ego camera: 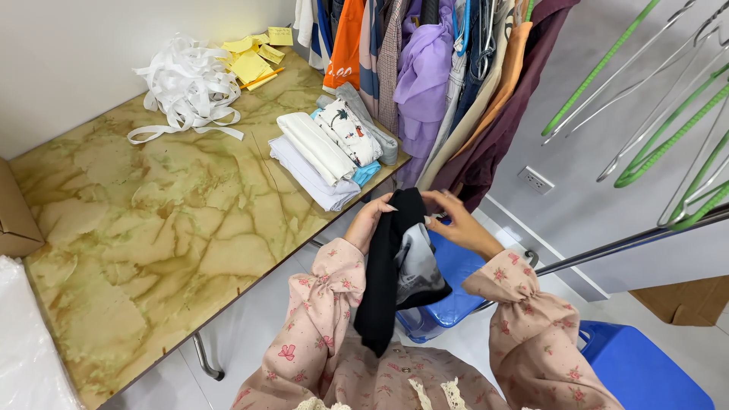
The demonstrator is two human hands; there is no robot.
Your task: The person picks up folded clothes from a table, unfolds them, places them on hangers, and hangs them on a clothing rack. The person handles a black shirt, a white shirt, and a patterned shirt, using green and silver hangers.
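Observation:
I hold a black garment with a grey printed panel [399,262] up in front of me, above a blue plastic stool [456,266]. My left hand [370,220] grips its upper left edge. My right hand [459,220] pinches the top of the cloth from the right side. The garment hangs folded down toward my lap. Both of my sleeves are pink with a flower print.
A marble-patterned table [152,228] at the left carries a stack of folded clothes [330,148], a heap of white ribbon [190,87] and yellow notes [254,57]. Hung clothes [440,76] crowd a rack behind. Empty green and metal hangers [668,129] hang at right, a second blue stool [645,372] below.

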